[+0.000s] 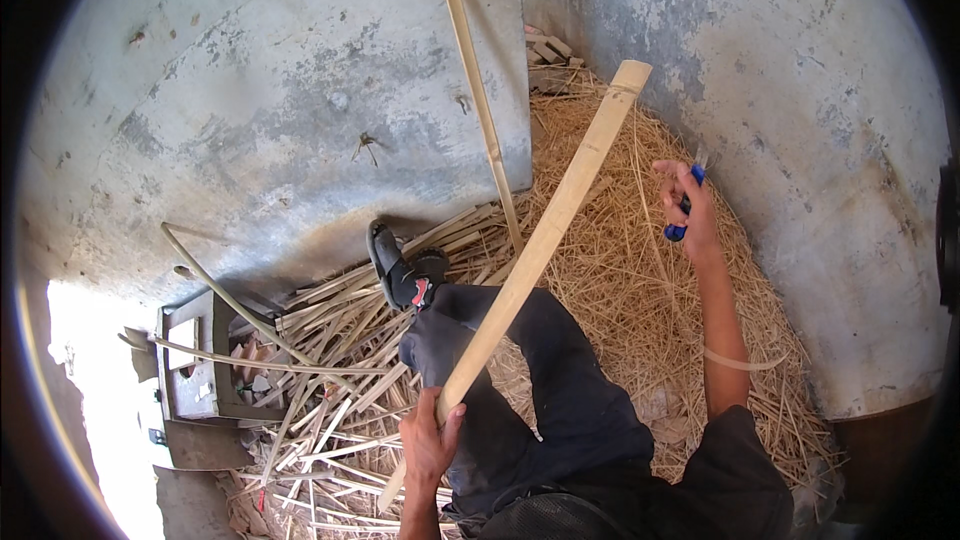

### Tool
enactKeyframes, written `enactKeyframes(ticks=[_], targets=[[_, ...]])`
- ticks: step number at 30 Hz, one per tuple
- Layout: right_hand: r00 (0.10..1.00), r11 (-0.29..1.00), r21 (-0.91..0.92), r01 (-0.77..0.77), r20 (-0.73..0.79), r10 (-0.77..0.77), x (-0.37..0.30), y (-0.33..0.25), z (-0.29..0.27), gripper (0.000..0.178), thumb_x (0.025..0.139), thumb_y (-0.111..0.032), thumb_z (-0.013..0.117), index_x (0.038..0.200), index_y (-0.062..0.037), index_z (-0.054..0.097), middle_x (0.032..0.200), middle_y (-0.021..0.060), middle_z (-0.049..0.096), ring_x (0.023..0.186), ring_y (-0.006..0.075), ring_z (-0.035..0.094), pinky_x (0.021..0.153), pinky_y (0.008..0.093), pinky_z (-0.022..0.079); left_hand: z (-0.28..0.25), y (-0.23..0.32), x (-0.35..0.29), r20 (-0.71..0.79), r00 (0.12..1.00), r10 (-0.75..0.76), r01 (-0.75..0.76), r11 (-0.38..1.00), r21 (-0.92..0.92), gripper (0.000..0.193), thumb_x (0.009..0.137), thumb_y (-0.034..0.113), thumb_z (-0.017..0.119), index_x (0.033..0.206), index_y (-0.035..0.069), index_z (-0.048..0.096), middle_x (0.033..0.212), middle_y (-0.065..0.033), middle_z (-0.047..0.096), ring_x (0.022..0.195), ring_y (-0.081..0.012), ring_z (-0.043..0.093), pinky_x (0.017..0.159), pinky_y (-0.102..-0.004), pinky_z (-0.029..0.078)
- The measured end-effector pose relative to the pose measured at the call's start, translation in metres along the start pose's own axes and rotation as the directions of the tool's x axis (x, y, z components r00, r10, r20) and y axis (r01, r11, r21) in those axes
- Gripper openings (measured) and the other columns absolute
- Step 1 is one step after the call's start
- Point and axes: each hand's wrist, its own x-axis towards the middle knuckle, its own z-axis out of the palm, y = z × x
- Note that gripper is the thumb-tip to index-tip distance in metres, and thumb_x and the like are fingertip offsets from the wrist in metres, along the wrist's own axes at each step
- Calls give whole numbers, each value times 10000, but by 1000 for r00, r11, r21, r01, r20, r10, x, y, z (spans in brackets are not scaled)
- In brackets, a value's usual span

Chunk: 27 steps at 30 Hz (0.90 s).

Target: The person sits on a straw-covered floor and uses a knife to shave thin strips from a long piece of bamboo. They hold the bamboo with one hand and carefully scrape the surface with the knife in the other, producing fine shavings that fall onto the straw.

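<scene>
A long bamboo slat [545, 240] slants up from the left hand [428, 440], which grips its lower end. Off to its right, the raised right hand [688, 202] closes around a blue-handled knife [684, 208], above straw-like shavings [640, 290].

Looks like a rough bamboo-working corner: bare stained concrete walls [300, 90], a deep heap of straw-like shavings [640, 270] underfoot, split bamboo strips [330, 360] piled loose, slats leaning against the wall.
</scene>
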Motion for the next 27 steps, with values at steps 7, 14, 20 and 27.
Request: enactKeyframes(ticks=[7, 14, 20, 27], targets=[[970, 975, -1, 223, 100, -222, -19, -71, 52, 565, 1103, -415, 570, 1515, -28, 566, 973, 85, 776, 478, -14, 322, 444, 185, 261, 3, -21, 1, -71, 997, 2, 6, 994, 112, 455, 919, 359, 822, 1163, 29, 628, 881, -241, 699, 778, -470, 692, 693, -507, 539], [983, 933, -308, 186, 57, -177, -23, -93, 71, 525, 1065, -287, 674, 1489, 6, 579, 892, 38, 779, 563, -8, 425, 536, 211, 352, 6, -28, 0, -90, 995, 48, -33, 986, 165, 485, 882, 370, 861, 1148, 34, 633, 906, -205, 707, 778, -444, 695, 696, -499, 537], [990, 950, -287, 120, 107, -93, -22, -98, 75, 375, 1077, -203, 649, 1384, 13, 647, 806, -8, 714, 631, 27, 482, 633, 254, 420, 6, -33, -4, -72, 997, 15, -2, 984, 177, 500, 864, 373, 874, 1142, 37, 629, 892, -201, 701, 767, -431, 689, 692, -488, 531], [962, 769, -578, 274, 175, -211, -12, -81, 64, 276, 1118, -245, 576, 1153, -25, 738, 648, -33, 486, 567, 93, 401, 573, 312, 367, 0, -36, -2, -77, 997, 11, 4, 981, 196, 493, 838, 336, 899, 1143, 37, 653, 880, -195, 708, 771, -418, 702, 687, -481, 548]])
